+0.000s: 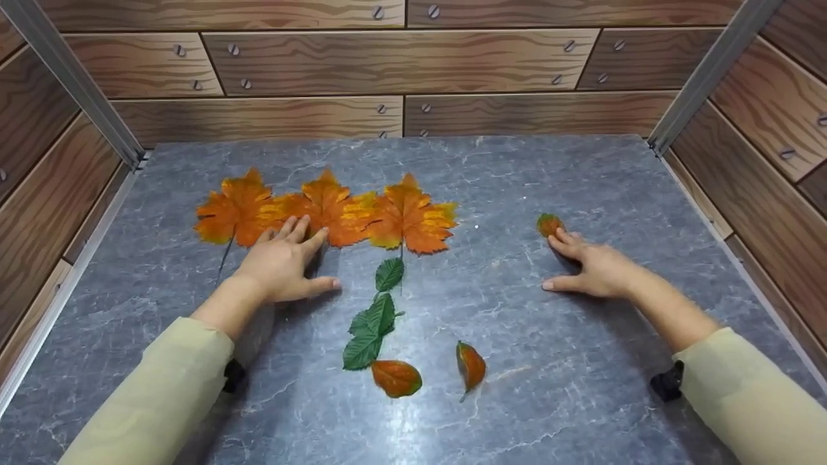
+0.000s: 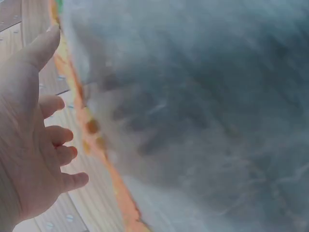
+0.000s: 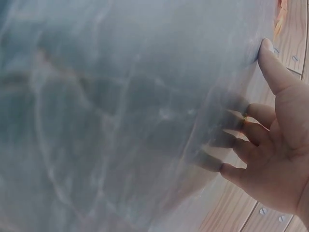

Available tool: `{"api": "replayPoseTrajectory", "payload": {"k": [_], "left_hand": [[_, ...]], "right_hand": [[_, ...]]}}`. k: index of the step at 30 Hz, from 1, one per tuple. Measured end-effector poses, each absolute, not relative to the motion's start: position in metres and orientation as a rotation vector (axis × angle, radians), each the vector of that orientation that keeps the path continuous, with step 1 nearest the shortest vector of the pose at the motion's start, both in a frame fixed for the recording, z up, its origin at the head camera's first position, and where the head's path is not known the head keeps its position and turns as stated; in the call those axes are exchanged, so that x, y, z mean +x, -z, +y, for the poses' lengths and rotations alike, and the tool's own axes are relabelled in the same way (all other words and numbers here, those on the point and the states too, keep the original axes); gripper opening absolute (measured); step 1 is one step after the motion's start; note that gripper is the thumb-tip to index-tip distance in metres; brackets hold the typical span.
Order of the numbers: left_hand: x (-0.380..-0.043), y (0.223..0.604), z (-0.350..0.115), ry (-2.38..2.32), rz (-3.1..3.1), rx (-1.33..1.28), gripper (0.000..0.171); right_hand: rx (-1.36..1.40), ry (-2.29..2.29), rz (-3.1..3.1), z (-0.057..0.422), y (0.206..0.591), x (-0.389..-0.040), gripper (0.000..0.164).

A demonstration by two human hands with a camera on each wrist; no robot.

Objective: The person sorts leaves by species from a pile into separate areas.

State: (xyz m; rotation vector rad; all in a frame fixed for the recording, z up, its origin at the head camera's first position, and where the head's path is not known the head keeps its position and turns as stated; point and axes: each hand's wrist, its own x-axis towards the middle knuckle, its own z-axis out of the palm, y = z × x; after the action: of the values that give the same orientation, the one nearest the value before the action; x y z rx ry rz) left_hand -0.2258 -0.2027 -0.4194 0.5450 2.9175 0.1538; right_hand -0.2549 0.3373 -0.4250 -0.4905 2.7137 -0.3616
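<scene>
Three orange-yellow maple leaves (image 1: 408, 216) lie side by side in a row at the table's back left. My left hand (image 1: 278, 265) is spread, palm down, with its fingertips over the lower edge of the middle and left ones; whether they touch cannot be told. In the left wrist view the left hand (image 2: 31, 125) holds nothing. On the right, the fingertips of my right hand (image 1: 597, 268) overlap the near edge of a small orange-green leaf (image 1: 548, 224), thumb held apart. Seen from the right wrist, the right hand (image 3: 275, 140) has loosely extended fingers, and most of that leaf is hidden.
Green leaves (image 1: 371, 323) form a downward line beneath the right maple leaf. An orange leaf (image 1: 397, 378) touches or nearly touches its lower end, and another curled orange leaf (image 1: 471, 367) lies to the right. Wood-patterned walls (image 1: 400, 61) enclose the grey marbled table (image 1: 581, 387).
</scene>
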Motion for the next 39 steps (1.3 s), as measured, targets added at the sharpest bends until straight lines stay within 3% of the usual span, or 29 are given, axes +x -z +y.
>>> {"api": "replayPoseTrajectory", "payload": {"k": [11,21,39], "left_hand": [[-0.206,0.385,-0.17,-0.253,3.025,0.744,0.089],[-0.174,0.388,-0.116,-0.479,3.016,1.05,0.068],[-0.136,0.407,-0.056,-1.102,2.422,0.938,0.048]], "right_hand": [[-0.464,0.37,2.698,0.336,0.422,-0.257,0.112],[-0.471,0.373,2.707,0.336,0.422,-0.257,0.11],[-0.475,0.382,2.7,0.337,0.425,-0.255,0.111]]}}
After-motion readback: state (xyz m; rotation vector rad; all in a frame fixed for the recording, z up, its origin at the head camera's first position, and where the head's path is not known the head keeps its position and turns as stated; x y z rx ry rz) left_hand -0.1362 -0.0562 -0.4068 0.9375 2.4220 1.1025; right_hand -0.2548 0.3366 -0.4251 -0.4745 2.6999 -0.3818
